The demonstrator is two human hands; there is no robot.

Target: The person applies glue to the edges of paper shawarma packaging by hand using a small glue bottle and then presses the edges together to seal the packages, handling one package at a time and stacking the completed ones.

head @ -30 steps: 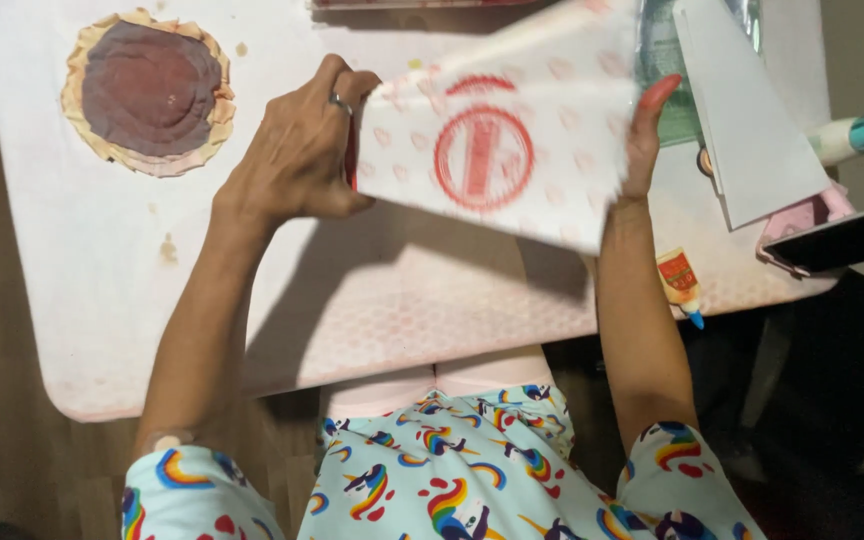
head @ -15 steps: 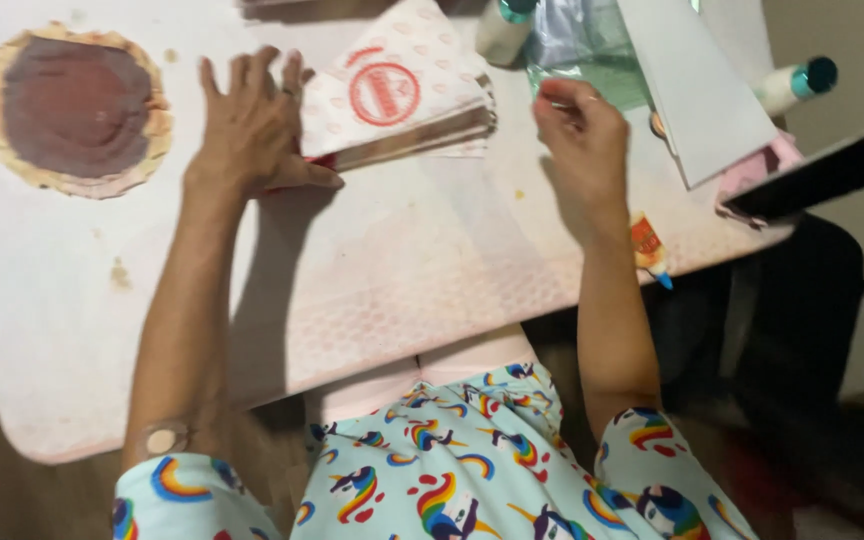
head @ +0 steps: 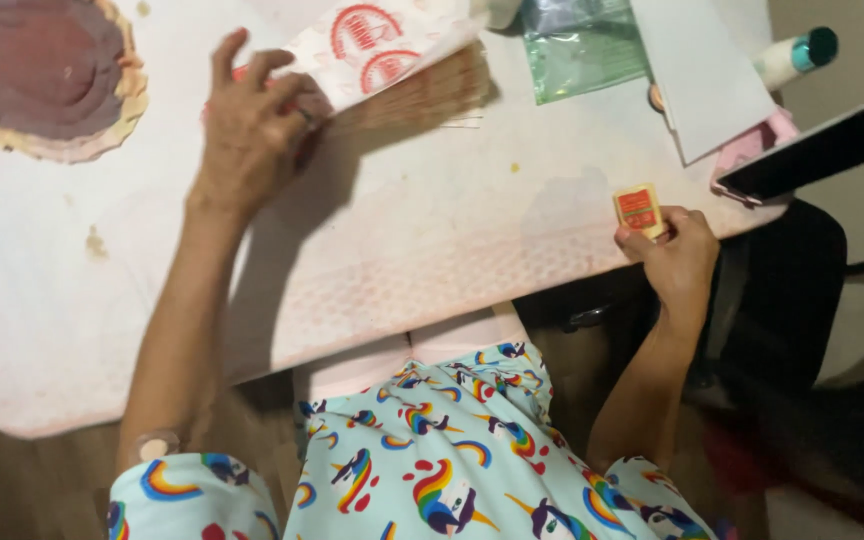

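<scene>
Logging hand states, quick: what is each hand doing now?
Left hand: open, fingers spread, pressing the white red-printed paper bag.
Right hand: pinching a small orange rectangular packet.

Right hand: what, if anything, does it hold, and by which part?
The right hand pinches a small orange-and-red packet by its lower right edge, at the table's near edge.

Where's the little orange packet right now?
The orange packet lies at the table's near right edge, at the right hand's fingertips, below the dark phone.
</scene>
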